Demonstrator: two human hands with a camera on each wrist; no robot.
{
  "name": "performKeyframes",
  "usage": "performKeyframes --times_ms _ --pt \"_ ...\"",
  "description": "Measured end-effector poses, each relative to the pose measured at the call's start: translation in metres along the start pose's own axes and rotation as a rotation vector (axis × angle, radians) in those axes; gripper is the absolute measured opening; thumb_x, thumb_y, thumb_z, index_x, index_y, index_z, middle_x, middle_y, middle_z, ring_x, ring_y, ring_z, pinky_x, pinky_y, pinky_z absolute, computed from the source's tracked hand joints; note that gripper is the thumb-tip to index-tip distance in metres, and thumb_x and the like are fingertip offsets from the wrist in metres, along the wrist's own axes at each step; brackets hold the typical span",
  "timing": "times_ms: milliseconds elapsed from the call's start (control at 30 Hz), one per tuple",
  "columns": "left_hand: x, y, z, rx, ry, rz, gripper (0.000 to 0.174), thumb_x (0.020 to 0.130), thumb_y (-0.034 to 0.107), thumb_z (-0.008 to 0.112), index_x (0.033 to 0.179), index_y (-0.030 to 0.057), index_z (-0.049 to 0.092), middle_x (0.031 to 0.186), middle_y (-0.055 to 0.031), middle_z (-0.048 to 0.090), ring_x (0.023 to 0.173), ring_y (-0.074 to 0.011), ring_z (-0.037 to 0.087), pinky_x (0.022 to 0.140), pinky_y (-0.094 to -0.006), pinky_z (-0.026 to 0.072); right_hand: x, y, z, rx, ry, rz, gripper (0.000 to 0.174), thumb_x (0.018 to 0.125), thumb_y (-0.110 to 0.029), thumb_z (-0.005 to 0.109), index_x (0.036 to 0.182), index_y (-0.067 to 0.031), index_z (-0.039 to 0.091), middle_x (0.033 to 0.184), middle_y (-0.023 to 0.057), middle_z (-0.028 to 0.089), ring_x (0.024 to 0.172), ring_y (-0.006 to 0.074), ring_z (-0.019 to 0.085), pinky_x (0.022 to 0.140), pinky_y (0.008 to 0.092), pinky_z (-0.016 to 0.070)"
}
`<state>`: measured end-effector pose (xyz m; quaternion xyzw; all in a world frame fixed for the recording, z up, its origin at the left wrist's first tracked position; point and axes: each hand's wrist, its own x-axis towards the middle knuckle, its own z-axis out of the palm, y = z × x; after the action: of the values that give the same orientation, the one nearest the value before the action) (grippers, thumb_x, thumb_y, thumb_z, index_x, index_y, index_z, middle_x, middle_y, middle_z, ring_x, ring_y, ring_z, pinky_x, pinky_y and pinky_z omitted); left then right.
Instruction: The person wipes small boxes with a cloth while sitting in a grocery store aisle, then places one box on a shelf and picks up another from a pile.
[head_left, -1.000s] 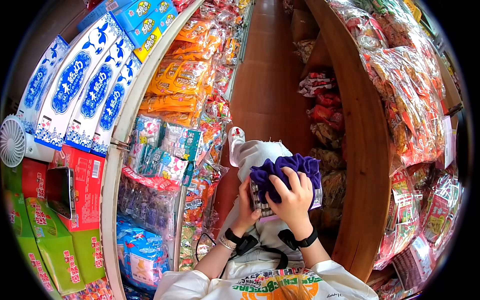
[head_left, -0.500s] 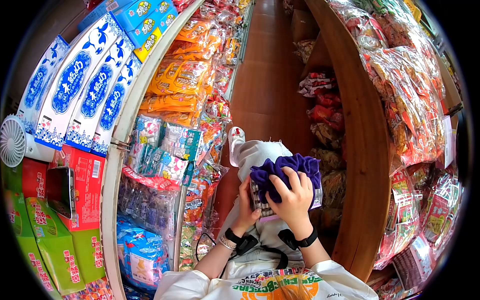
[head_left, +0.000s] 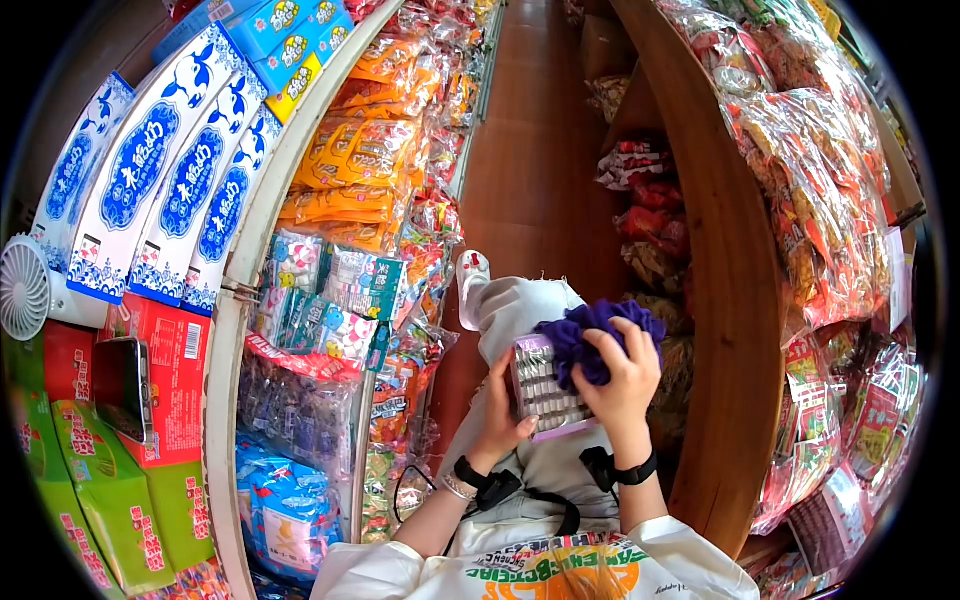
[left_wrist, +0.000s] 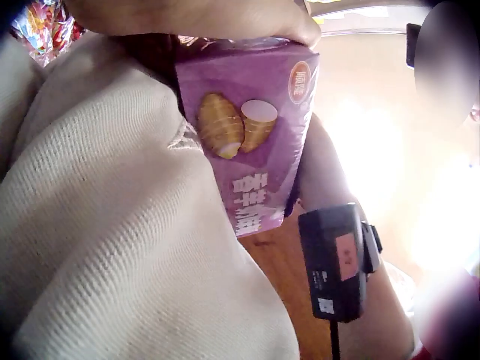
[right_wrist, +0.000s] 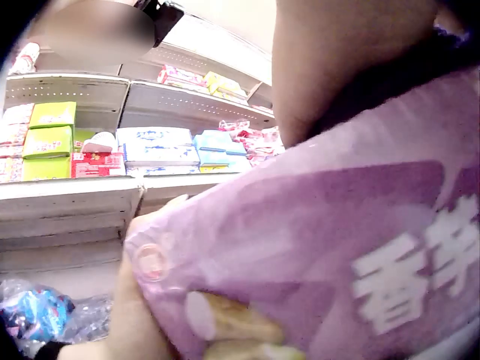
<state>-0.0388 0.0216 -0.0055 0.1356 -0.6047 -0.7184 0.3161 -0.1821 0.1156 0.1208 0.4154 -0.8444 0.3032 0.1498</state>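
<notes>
Purple box (head_left: 550, 390), over the pale trousers (head_left: 540, 466), looks light and stiff-sided, its glossy wrap likely slippery and the panels easily dented. The left grip (head_left: 498, 422) holds its eight o'clock edge, a sound place; the right grip (head_left: 622, 388) clasps soft purple cloth (head_left: 570, 346) at one o'clock.

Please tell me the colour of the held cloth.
The cloth is deep purple, clearest in the head view.

Purple cloth (head_left: 590, 338) on purple package (head_left: 550, 385)
</notes>
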Motion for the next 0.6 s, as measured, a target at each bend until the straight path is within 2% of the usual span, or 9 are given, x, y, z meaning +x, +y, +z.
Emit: performKeyframes --times_ms 133,267,467,600 --pt "0.001 0.003 0.002 0.011 0.001 0.013 0.113 0.080 0.057 0.073 0.156 -0.0050 0.016 0.153 -0.0215 0.032 0.143 -0.0305 0.035 0.118 -0.0432 0.0273 0.004 0.028 -0.006 -0.056 0.050 0.081 0.036 0.064 -0.014 0.078 0.100 -0.0141 0.073 0.112 0.0110 0.063 0.095 0.0327 0.061 0.082 0.0418 0.0515" --pt "0.002 0.001 0.002 -0.004 0.000 0.025 0.113 0.080 0.058 0.072 0.156 -0.0046 0.016 0.154 -0.0214 0.032 0.143 -0.0302 0.035 0.119 -0.0429 0.0265 -0.003 0.047 -0.010 0.118 0.041 0.288 0.035 0.067 -0.012 0.076 0.102 -0.0106 0.071 0.114 0.0135 0.063 0.100 0.0354 0.061 0.086 0.0433 0.0512" --pt "-0.001 0.001 0.001 0.035 0.017 -0.008 0.113 0.082 0.066 0.067 0.155 -0.0051 0.019 0.155 -0.0208 0.033 0.145 -0.0295 0.033 0.120 -0.0425 0.0248 -0.039 0.030 -0.024 -0.120 0.037 0.146 0.038 0.064 -0.013 0.078 0.102 -0.0131 0.072 0.117 0.0147 0.061 0.098 0.0365 0.058 0.085 0.0445 0.0502" --pt "-0.003 -0.004 0.000 0.050 0.010 0.008 0.110 0.084 0.066 0.064 0.155 -0.0051 0.020 0.155 -0.0208 0.032 0.145 -0.0297 0.034 0.120 -0.0426 0.0249 -0.060 0.021 -0.032 -0.129 -0.011 0.134 0.040 0.062 -0.015 0.079 0.101 -0.0143 0.072 0.115 0.0134 0.062 0.098 0.0355 0.058 0.084 0.0448 0.0497"
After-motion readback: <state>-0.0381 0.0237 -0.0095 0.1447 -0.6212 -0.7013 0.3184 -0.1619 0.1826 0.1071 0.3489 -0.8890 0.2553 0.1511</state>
